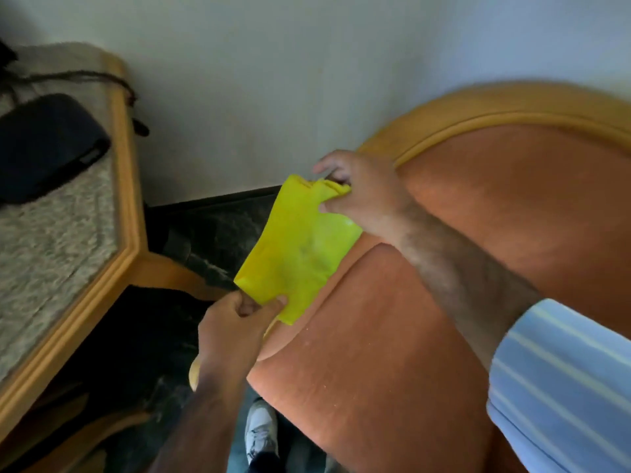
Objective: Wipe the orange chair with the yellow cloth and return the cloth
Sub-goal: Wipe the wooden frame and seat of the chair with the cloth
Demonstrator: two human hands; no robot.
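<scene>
The yellow cloth [300,247] is stretched in the air between my two hands, just left of the orange chair [392,353]. My left hand [239,322] pinches the cloth's lower edge. My right hand [362,196] grips its bunched upper corner, near the chair's wooden back rim [478,110]. The chair fills the right half of the view, with an orange seat and an orange padded backrest. My right forearm crosses over the seat.
A wooden-edged table [126,206] with a speckled grey top stands at the left, carrying a dark case [47,145] and a black cord [78,76]. A white wall lies behind. Dark floor shows between table and chair, and a white shoe [261,428] is below.
</scene>
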